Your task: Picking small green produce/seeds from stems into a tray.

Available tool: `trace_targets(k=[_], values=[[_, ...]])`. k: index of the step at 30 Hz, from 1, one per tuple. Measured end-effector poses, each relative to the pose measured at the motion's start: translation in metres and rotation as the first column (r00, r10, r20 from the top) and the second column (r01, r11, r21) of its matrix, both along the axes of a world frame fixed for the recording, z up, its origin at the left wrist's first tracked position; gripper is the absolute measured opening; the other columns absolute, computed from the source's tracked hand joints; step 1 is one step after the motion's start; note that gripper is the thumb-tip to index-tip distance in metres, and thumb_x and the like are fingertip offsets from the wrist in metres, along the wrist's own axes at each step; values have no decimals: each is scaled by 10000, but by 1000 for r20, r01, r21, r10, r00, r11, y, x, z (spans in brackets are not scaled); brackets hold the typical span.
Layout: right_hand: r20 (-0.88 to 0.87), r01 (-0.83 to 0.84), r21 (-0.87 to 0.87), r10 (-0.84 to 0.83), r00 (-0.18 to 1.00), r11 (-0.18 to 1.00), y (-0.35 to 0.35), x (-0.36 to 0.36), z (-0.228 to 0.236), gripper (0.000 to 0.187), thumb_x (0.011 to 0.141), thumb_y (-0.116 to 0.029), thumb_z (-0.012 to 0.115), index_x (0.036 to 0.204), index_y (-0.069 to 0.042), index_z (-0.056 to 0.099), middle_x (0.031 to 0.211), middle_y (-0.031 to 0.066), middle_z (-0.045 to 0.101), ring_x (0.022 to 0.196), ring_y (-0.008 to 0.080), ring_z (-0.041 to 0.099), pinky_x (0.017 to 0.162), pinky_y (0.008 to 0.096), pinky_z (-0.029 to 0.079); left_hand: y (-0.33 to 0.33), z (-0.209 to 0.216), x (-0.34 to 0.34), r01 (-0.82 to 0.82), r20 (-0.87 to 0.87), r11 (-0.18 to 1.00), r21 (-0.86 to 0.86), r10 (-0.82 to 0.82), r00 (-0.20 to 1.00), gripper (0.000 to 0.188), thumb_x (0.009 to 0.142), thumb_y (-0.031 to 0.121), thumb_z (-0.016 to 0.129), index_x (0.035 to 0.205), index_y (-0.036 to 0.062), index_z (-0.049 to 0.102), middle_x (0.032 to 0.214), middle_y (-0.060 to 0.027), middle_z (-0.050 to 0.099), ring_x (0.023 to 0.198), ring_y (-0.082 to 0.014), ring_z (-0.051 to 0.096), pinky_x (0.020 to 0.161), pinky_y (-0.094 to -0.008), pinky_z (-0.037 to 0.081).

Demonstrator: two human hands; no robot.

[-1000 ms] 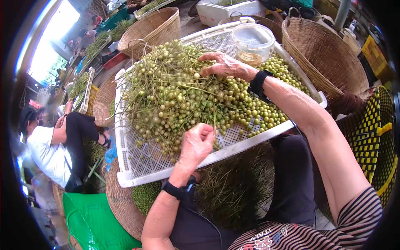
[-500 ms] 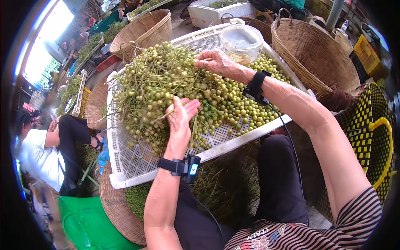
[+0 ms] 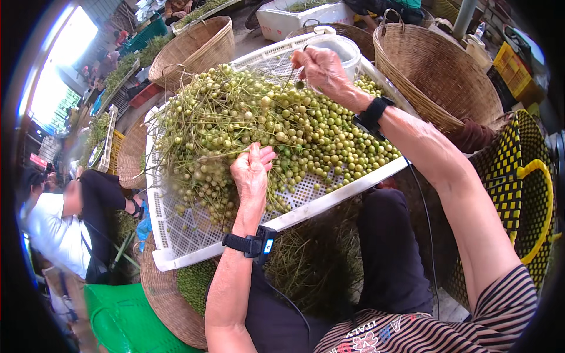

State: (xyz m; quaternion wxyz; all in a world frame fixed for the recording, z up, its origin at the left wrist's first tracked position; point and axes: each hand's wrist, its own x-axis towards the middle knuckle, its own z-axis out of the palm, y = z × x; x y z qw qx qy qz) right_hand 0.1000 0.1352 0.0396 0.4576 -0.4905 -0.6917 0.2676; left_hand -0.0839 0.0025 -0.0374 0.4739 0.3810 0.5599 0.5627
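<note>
A white perforated tray [image 3: 194, 235] rests on my lap, heaped with small green round fruits on thin stalks [image 3: 235, 117]; loose picked fruits [image 3: 347, 153] lie on its right side. My left hand [image 3: 252, 173] lies on the stalked pile with fingers together, gripping stems. My right hand [image 3: 321, 67] is raised at the tray's far edge, pinching a stem with a single green fruit next to a clear plastic tub [image 3: 338, 47]. Both wrists wear black bands.
Woven baskets stand at the far left [image 3: 194, 41] and the right [image 3: 435, 70]. A yellow and black mesh basket [image 3: 524, 170] is at my right. A flat woven tray of green bits [image 3: 176, 294] lies below. A seated person in white [image 3: 59, 229] is at left.
My right hand lifted from the fruit pile to the tray's far edge beside the tub. My left hand shifted slightly and stays in the stalked pile.
</note>
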Motion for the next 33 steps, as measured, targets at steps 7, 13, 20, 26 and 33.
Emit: trace_targets(k=[7, 13, 20, 26, 33], values=[[-269, 144, 235, -78, 960, 961, -5, 33, 17, 290, 916, -231, 443, 821, 2, 588, 753, 57, 604, 575, 87, 552, 506, 211, 448, -9, 10, -2, 70, -342, 983, -168, -125, 931, 485, 894, 402, 438, 990, -59, 557, 772, -142, 651, 564, -149, 616, 485, -222, 459], [-400, 23, 158, 42, 916, 987, -25, 56, 45, 308, 905, -286, 467, 833, -11, 585, 765, 64, 606, 584, 101, 569, 508, 218, 464, -18, 28, 15, 251, -141, 959, -132, -269, 953, 386, 907, 318, 437, 1027, -24, 568, 814, -116, 648, 545, -103, 586, 454, -175, 417], [-472, -389, -327, 207, 857, 861, -44, 44, -16, 333, 896, -335, 459, 830, -44, 607, 726, 25, 604, 571, 88, 550, 528, 208, 466, 9, 34, 48, 168, -405, 946, 277, -43, 913, 320, 867, 176, 529, 1155, 36, 536, 1063, -70, 587, 878, -121, 564, 740, -254, 455], [-468, -424, -311, 251, 847, 851, -61, 26, -28, 295, 885, -293, 504, 800, -36, 621, 697, 3, 598, 556, 64, 517, 488, 202, 410, 15, 40, 66, 328, 131, 944, 47, -331, 934, 310, 836, 197, 597, 1105, 44, 571, 958, -47, 623, 775, -116, 592, 687, -232, 467], [-445, -473, -344, 303, 843, 811, -81, 27, -28, 267, 859, -294, 561, 846, -38, 634, 678, -39, 561, 585, 14, 464, 489, 182, 359, 19, 30, 78, 354, 110, 927, -124, -342, 933, 220, 804, 137, 628, 992, 29, 592, 875, -42, 627, 772, -138, 616, 658, -229, 483]])
